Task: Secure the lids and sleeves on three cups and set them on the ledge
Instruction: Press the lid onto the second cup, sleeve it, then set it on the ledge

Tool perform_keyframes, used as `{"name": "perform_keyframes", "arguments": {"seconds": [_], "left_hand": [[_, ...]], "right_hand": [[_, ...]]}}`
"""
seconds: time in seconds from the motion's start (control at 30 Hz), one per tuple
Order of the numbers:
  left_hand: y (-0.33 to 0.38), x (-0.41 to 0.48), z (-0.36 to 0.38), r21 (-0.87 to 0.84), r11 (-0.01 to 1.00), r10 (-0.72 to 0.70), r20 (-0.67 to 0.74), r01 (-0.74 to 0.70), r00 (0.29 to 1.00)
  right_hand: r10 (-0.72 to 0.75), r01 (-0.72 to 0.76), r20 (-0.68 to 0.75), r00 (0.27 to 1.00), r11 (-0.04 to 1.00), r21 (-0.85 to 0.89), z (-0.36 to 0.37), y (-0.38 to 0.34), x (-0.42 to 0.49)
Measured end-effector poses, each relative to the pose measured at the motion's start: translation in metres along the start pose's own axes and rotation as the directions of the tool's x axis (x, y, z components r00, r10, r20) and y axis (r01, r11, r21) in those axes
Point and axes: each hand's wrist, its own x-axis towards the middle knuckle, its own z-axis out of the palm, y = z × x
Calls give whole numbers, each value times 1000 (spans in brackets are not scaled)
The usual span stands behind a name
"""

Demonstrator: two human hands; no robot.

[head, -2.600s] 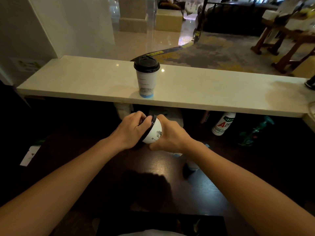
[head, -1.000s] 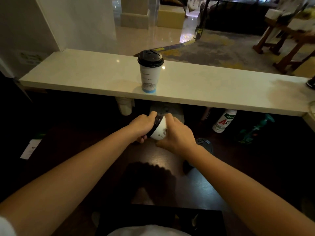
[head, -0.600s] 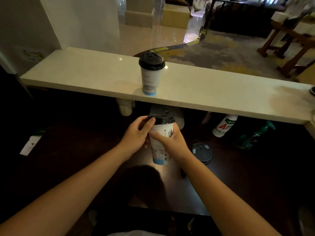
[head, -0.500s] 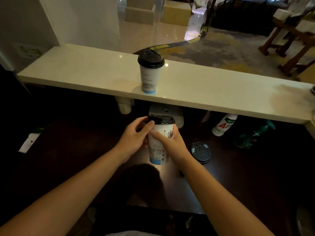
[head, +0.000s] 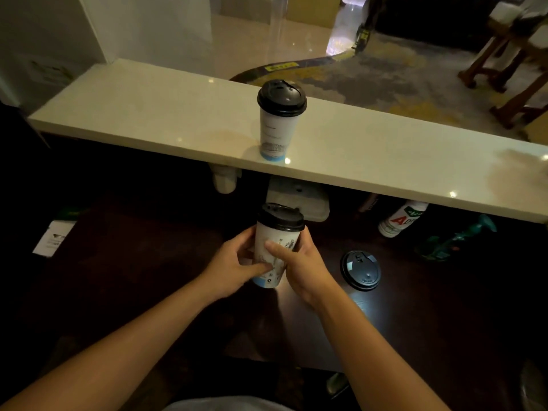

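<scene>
**Second cup turned upright, lid on, both hands on the body**

The cup (head: 274,247) had been held tilted on its side 1.0 s before, lid being pressed on. By 0.6 s before it had been brought upright, and it was kept upright at this moment, base at or just above the dark surface (head: 444,321); contact could not be confirmed. Its black lid (head: 280,216) was seated on the rim.

Left hand (head: 234,266): grip wrapped on the lower left of the cup body. Right hand (head: 299,262): grip closed round the right side, thumb laid across the front print. Judged to be sleeve adjustment or a last check before the lift; no separate sleeve could be made out.

Task state, as judged: one finished cup (head: 280,120) was already set on the pale ledge (head: 148,114), upright, lid on. The held cup was likely next for the ledge. A spare lid (head: 361,269) lay flat on the surface just right of the right hand, so a third cup was still pending; no third cup was clearly identified.

The surface was dark, glossy and poorly lit. A bottle (head: 398,219) lay under the ledge at right. Beyond the ledge a polished floor, patterned carpet (head: 370,75) and wooden chair legs (head: 504,63) were seen.
</scene>
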Motion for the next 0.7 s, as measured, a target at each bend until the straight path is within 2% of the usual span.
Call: {"name": "perform_keyframes", "arguments": {"seconds": [0.07, 0.17, 0.27, 0.33, 0.4, 0.47, 0.5, 0.57, 0.7], "left_hand": [[-7, 4, -9, 72, 997, 3, 11, -4, 1000], [-19, 12, -16, 272, 960, 58, 37, -66, 998], [-45, 18, -26, 489, 854, 131, 134, -181, 982], [-72, 25, -32, 620, 737, 171, 217, -271, 961], [-99, 34, -35, 778, 586, 79, 222, -225, 972], [-121, 43, -38, 902, 418, -89, 158, -107, 983], [-131, 45, -39, 928, 365, -133, 129, -72, 983], [-150, 47, -40, 942, 333, -143, 96, -44, 985], [-167, 48, -42, 943, 333, -88, 56, -24, 995]], "right_hand": [[-10, 7, -39, 999, 997, -75, 5, 4, 4], [-36, 10, -116, 993, 976, -216, 12, 7, 8], [-72, 18, -160, 985, 950, -312, 14, 6, 10], [-91, 22, -182, 979, 936, -351, 15, 4, 9], [-128, 42, -201, 971, 923, -383, 17, -1, 6], [-180, 71, -217, 959, 899, -432, 17, -6, 2], [-203, 80, -221, 954, 881, -466, 17, -10, -2], [-248, 97, -208, 946, 830, -550, 15, -18, -8], [-263, 110, -110, 959, 697, -709, 13, -39, -14]]}}
